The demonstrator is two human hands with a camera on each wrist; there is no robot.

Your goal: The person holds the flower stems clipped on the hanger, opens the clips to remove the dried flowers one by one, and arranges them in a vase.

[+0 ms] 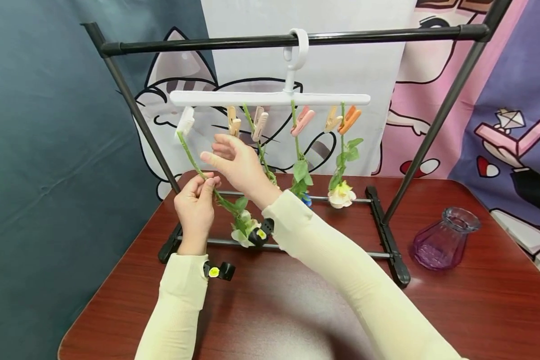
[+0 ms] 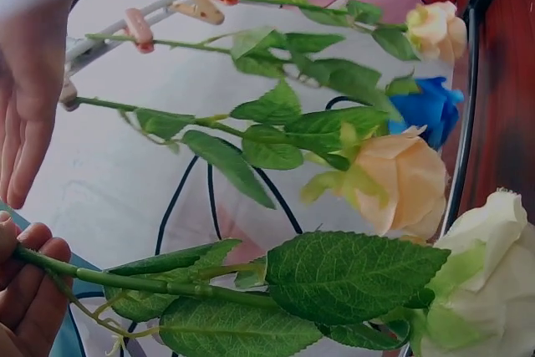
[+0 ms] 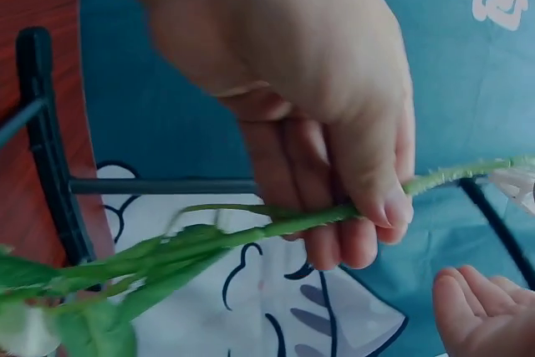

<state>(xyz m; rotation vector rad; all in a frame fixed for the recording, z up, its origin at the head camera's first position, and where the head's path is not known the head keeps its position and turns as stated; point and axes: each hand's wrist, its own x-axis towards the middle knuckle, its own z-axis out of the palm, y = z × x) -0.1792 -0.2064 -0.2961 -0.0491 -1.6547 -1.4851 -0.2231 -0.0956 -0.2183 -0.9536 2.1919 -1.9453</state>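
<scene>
My left hand pinches the green stem of an artificial white rose between thumb and fingers. The flower head hangs low to the right, and the stem's upper end overlaps a white clothespin at the left end of a white hanger. My right hand is held above and right of the left one, fingers extended and holding nothing. Behind it hang a peach rose, a blue rose and a pale yellow rose, their stems at other clothespins.
The hanger hooks over the black bar of a stand whose feet rest on the reddish-brown table. A purple glass vase stands to the right of the stand. Printed cloths hang behind.
</scene>
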